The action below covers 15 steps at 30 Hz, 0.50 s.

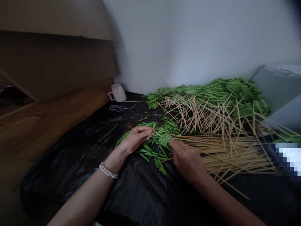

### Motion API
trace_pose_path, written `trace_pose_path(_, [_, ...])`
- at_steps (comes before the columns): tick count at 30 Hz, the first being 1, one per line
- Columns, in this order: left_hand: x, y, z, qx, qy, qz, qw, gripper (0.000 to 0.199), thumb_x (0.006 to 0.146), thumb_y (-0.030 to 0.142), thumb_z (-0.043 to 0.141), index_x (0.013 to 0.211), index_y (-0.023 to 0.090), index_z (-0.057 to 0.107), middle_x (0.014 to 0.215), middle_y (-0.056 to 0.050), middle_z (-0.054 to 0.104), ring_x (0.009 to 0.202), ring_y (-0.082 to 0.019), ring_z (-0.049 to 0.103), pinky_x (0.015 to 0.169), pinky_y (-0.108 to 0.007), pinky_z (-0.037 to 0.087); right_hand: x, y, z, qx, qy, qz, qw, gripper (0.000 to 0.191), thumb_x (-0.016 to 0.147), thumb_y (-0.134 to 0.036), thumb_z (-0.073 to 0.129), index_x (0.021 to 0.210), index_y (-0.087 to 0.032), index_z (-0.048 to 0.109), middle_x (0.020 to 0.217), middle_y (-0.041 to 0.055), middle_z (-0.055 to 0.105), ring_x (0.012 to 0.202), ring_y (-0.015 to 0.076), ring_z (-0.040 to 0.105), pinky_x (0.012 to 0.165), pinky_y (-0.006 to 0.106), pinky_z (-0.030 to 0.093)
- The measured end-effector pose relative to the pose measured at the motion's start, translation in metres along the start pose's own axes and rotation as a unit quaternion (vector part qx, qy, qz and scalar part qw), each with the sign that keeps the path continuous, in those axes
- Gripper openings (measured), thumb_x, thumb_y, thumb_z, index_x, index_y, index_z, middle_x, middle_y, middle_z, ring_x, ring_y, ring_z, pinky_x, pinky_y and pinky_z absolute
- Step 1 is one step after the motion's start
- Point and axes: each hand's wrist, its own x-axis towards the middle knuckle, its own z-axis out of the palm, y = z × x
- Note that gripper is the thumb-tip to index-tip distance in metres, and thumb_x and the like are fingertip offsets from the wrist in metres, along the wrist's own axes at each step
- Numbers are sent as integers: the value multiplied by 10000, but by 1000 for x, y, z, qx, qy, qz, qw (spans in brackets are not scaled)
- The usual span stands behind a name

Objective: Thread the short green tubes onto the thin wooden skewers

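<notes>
Between the thumb and fingers of my left hand point(137, 138) is a short cut green stem piece point(153, 128). The tip of a thin wooden skewer point(157, 133) meets that piece. My right hand point(188, 158) is closed around the same skewer farther back, and its grip hides part of the stick. A row of green pieces point(166, 139) appears threaded side by side on the skewer just ahead of my right fingers. Below both hands lies a loose heap of cut green stems point(150, 152). Bare skewers point(230, 150) are spread to the right of my right hand.
Behind, many loaded skewers point(240, 94) are piled along the wall, sticks pointing forward. A white mug point(118, 93) and a tangled string point(117, 108) sit at the back left. Black plastic sheeting point(136, 191) covers the work surface. A cardboard box point(58, 59) stands at the left.
</notes>
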Motion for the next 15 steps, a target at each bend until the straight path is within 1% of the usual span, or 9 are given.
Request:
trace_pose_path(5, [3,-4,-5,37,2,10,999,253,615,301,844,788,139,755,762,-50,714,711,-115,609,691,-235,437,-1,-2,1,-15,-9,11,1000,309,878,-112,413,1077,-184,639,790,22,673,665,141,620,558,244,392])
trace_pose_path(11, [2,-6,-6,116,-5,42,992,228,670,322,807,798,140,757,766,-43,715,706,-114,596,710,-235,433,-2,-3,4,-20,-28,23,999,301,871,-111,422,1057,-200,641,804,14,675,652,152,620,544,261,372])
trace_pose_path(13, [0,-5,-3,114,0,45,992,224,676,318,804,798,138,751,769,-39,712,708,-107,596,709,-226,434,-2,-3,4,-11,-33,27,999,306,879,-114,414,1069,-198,640,815,18,678,671,153,625,557,257,380])
trace_pose_path(15, [-1,-4,-1,75,5,35,997,233,665,306,813,821,147,741,777,-28,707,714,-101,600,699,-217,435,-1,-2,4,3,-31,30,999,319,894,-123,399,1100,-189,633,828,28,683,714,155,634,585,248,395])
